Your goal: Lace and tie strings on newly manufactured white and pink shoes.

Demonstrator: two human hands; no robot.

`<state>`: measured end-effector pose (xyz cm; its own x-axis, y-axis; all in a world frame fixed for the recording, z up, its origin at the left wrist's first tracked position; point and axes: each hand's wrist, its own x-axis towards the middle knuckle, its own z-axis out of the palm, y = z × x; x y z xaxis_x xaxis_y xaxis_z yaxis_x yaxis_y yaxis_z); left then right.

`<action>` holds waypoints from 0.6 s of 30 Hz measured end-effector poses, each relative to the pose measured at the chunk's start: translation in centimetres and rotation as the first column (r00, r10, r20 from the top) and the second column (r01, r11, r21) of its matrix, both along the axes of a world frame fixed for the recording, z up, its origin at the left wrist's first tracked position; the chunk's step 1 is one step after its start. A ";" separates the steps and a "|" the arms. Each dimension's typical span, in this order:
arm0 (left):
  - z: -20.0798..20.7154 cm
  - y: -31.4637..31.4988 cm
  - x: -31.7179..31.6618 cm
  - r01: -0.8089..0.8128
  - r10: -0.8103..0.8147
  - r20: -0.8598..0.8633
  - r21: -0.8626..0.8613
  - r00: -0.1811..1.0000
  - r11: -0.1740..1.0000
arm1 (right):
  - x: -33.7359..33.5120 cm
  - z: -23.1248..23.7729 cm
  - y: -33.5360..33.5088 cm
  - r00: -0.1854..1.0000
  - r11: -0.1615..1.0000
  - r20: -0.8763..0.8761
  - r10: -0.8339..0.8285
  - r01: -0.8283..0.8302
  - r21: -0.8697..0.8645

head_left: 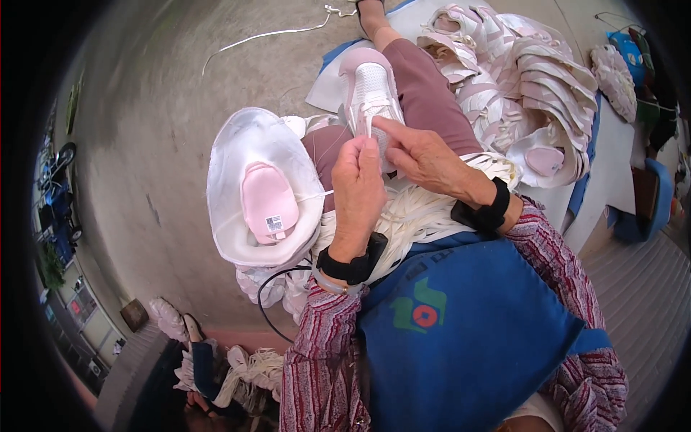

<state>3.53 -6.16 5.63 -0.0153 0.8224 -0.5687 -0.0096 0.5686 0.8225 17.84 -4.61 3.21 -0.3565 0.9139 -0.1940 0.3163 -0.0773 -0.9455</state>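
Note:
A pink and white sneaker upper (369,83) rests against my lap, toe pointing away from me. My left hand (358,187) is closed in a pinch at the upper's near left edge, around a thin white shoelace (370,128). From the right, my right hand (428,162) reaches over the upper. Its index fingertip touches the lacing area and the other fingers curl; what they may hold is hidden. A bundle of loose cream laces (414,212) lies across my lap beneath both wrists.
Left of my lap sits a white bag-like lining (227,169) with a pink insole-shaped piece (268,198) in it. Stacked pink and white uppers (551,79) cover a surface at the right. A loose white cord (259,34) lies on the floor; a blue chair (656,198) stands far right.

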 end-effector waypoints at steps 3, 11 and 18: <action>-0.1 -0.3 -0.5 0.080 -0.080 0.018 -0.010 0.997 0.997 | -0.1 -1.0 -0.1 0.993 0.946 0.052 0.105 -0.116 0.301; 2.4 -1.6 -6.9 -0.211 0.196 0.463 -0.021 0.864 0.977 | 5.8 0.6 0.7 0.997 0.973 0.048 -0.055 0.043 0.229; 8.5 -3.4 -18.7 -0.591 0.386 0.700 0.064 0.600 0.804 | 15.9 -0.2 3.2 0.431 0.764 -0.636 -0.640 0.445 -0.467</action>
